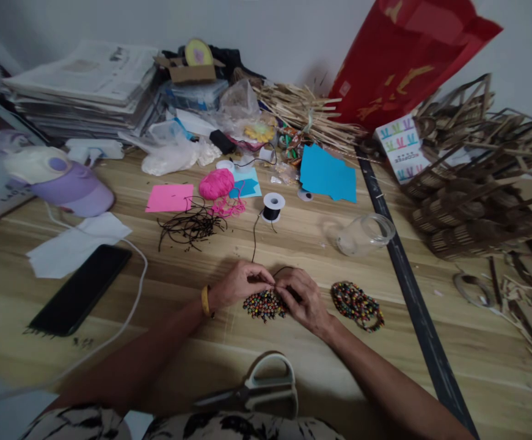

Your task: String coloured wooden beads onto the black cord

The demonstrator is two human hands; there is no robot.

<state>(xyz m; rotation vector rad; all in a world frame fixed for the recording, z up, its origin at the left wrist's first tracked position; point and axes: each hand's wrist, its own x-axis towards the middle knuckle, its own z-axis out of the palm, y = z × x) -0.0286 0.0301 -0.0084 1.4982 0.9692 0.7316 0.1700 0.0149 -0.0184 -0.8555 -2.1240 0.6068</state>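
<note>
Over a pile of small multicoloured beads (266,307), my two hands meet with fingertips almost touching. My left hand (242,282), with a yellow bracelet on its wrist, pinches a thin black cord. My right hand (305,298) is closed in a pinch on the cord too; whether a bead sits between the fingertips is too small to tell. The cord runs from the white spool of black cord (272,208) toward my left hand. To the right of my right hand lies a coil of strung beads (357,304). Scissors (266,385) rest near my body.
Cut black cord (192,225), pink yarn (217,183) and a clear glass jar (365,234) lie beyond my hands. A phone (82,290) and white cable are at left. Brown woven baskets (471,201) crowd the right; newspapers (87,79) and a red bag (407,61) stand behind.
</note>
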